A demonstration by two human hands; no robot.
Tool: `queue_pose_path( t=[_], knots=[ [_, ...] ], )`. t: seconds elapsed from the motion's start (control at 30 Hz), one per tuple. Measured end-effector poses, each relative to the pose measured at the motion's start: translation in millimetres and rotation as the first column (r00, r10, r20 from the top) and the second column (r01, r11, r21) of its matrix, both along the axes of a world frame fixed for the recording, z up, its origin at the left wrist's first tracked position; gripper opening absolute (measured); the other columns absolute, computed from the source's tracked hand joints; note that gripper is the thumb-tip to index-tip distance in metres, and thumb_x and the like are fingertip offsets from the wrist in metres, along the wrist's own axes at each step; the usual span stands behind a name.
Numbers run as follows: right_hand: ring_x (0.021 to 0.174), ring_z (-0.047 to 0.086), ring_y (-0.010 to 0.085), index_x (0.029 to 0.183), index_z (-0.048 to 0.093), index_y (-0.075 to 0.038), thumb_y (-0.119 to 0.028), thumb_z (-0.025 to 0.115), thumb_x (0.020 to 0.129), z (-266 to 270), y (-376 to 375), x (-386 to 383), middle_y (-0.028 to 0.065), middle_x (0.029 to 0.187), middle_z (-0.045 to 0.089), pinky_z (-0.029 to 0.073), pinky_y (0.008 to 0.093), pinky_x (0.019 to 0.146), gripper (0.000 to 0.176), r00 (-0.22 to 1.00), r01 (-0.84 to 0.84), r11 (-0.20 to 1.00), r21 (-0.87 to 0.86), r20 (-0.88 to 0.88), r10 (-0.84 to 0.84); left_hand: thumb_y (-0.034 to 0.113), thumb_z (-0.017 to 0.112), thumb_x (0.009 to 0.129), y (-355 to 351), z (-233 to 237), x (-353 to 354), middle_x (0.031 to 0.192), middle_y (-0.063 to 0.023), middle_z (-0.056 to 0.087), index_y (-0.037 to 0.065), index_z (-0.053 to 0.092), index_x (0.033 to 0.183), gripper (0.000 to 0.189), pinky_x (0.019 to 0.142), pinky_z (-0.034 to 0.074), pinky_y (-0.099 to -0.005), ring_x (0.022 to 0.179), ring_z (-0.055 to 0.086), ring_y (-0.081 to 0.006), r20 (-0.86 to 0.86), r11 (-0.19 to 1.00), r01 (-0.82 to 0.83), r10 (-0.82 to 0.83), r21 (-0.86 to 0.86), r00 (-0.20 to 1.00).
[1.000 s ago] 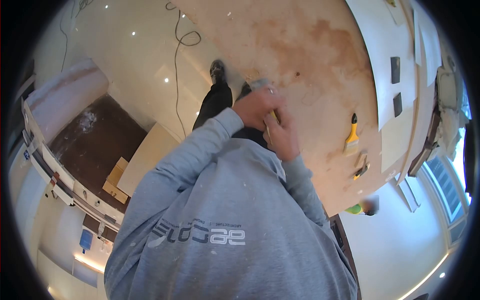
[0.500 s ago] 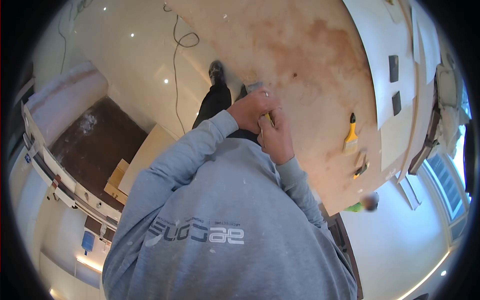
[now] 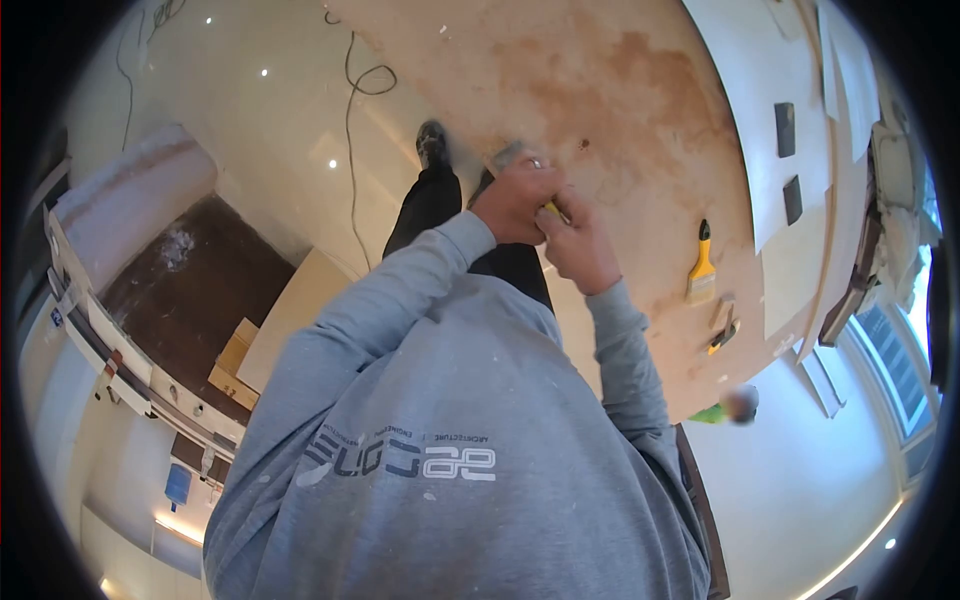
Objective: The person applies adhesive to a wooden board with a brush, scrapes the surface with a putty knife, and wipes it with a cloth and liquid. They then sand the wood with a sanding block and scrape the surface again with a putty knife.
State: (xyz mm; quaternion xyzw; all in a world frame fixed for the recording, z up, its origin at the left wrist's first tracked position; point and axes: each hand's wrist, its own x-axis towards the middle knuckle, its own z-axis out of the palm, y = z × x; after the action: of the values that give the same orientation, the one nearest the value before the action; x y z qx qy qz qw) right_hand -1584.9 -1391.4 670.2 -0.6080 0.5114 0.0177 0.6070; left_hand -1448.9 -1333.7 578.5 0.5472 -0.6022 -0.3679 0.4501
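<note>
Both of my hands are close together over the near edge of the brown-stained board (image 3: 640, 130). My left hand (image 3: 517, 203) is closed around a tool with a yellow handle (image 3: 552, 209). A flat grey end (image 3: 510, 154) shows past the knuckles; it looks like a scraper blade, but blur hides its exact kind. My right hand (image 3: 584, 244) is closed at the yellow end of the same handle, its fingers touching the left hand. The fingers cover most of the tool.
On the board to the right lie a yellow paintbrush (image 3: 702, 264) and a yellow-and-black cutter (image 3: 724, 337). Two dark grey pads (image 3: 786, 130) rest on white sheets (image 3: 730, 60). A cable (image 3: 352, 150) trails across the floor at left. Another person's head (image 3: 740, 405) shows beyond the board.
Both hands have shifted a little to the right, still gripping the tool together. The tool's grey end has moved slightly up and stands out more above the left hand.
</note>
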Motion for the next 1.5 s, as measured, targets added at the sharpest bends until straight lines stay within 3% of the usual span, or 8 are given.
queue_pose_path(
  t=[0.37,0.47,0.8,0.9,1.1,1.17,1.33,1.5],
  knots=[
    [0.085,0.067,0.0368,0.097,0.068,0.0,-0.013,0.064,0.086,2.8,-34.4,-16.4,0.0227,0.093,0.069,0.052,0.0422,0.078,0.018,0.973,-0.179,0.963,-0.201,0.109,0.204,0.02,0.082,0.065,-12.1,11.6,-27.7,0.101,-0.011,0.067,0.01,0.063,0.112,0.052,0.1,0.041,-0.0449,0.104,0.062,-0.0344,0.041,0.99,-0.135,0.137,-0.045,0.99],
    [0.088,0.068,0.0374,0.097,0.069,0.0,-0.014,0.064,0.086,3.7,-39.9,0.9,0.0235,0.094,0.069,0.052,0.0426,0.079,0.018,0.979,-0.194,0.981,-0.002,-0.056,0.194,0.02,0.081,0.066,-8.1,1.6,-13.2,0.103,-0.0112,0.066,0.011,0.062,0.113,0.051,0.101,0.041,-0.0442,0.105,0.061,-0.0346,0.038,0.99,-0.133,0.131,0.048,0.991],
    [0.096,0.066,0.045,0.102,0.068,-0.001,-0.016,0.066,0.087,12.1,-45.8,9.0,0.026,0.1,0.069,0.052,0.0455,0.082,0.022,0.964,-0.262,0.963,-0.06,-0.064,0.258,0.021,0.082,0.067,-7.9,6.6,-14.0,0.112,-0.0126,0.066,0.01,0.062,0.115,0.053,0.106,0.039,-0.0458,0.111,0.06,-0.0364,0.041,0.979,-0.168,0.164,0.114,0.986],
    [0.1,0.065,0.0461,0.101,0.069,-0.001,-0.016,0.066,0.087,20.0,-48.5,8.1,0.0263,0.102,0.069,0.052,0.0473,0.084,0.021,0.956,-0.286,0.953,-0.096,-0.099,0.277,0.025,0.085,0.065,-11.9,1.6,-31.7,0.113,-0.0137,0.065,0.009,0.061,0.115,0.057,0.105,0.04,-0.0463,0.111,0.06,-0.0369,0.076,0.965,-0.236,0.245,-0.11,0.967],
    [0.099,0.066,0.0457,0.1,0.069,-0.001,-0.018,0.065,0.086,19.0,-44.0,3.2,0.0263,0.101,0.069,0.052,0.0468,0.083,0.022,0.94,-0.33,0.942,-0.066,-0.115,0.321,0.024,0.083,0.066,-8.1,4.5,-17.4,0.112,-0.0135,0.065,0.01,0.061,0.117,0.057,0.1,0.041,-0.0459,0.109,0.06,-0.0356,0.042,0.986,-0.167,0.166,0.016,0.985],
    [0.097,0.066,0.0452,0.099,0.07,-0.001,-0.017,0.065,0.085,18.1,-49.7,-5.7,0.0259,0.099,0.069,0.052,0.0461,0.082,0.021,0.94,-0.302,0.928,-0.217,0.095,0.328,0.024,0.083,0.067,-17.1,3.5,-19.4,0.111,-0.0133,0.065,0.01,0.061,0.116,0.056,0.1,0.041,-0.0459,0.108,0.06,-0.0353,0.041,0.983,-0.18,0.182,-0.034,0.983],
    [0.09,0.066,0.0438,0.096,0.07,-0.001,-0.011,0.066,0.084,14.5,-46.8,14.3,0.0252,0.093,0.069,0.052,0.0448,0.079,0.017,0.954,-0.295,0.954,-0.054,-0.081,0.29,0.02,0.081,0.068,-4.1,7.4,-14.5,0.112,-0.0127,0.067,0.01,0.063,0.116,0.053,0.102,0.041,-0.0448,0.109,0.061,-0.0351,0.061,0.972,-0.208,0.202,0.11,0.977],
    [0.087,0.068,0.0408,0.097,0.07,0.001,-0.011,0.066,0.086,26.1,-44.2,4.7,0.0255,0.091,0.068,0.051,0.0441,0.076,0.017,0.968,-0.249,0.965,-0.081,-0.017,0.249,0.016,0.08,0.068,-15.6,2.0,-15.1,0.105,-0.0117,0.067,0.009,0.062,0.113,0.049,0.101,0.042,-0.0443,0.106,0.061,-0.0354,0.006,0.965,-0.246,0.248,-0.089,0.969]
  ],
)
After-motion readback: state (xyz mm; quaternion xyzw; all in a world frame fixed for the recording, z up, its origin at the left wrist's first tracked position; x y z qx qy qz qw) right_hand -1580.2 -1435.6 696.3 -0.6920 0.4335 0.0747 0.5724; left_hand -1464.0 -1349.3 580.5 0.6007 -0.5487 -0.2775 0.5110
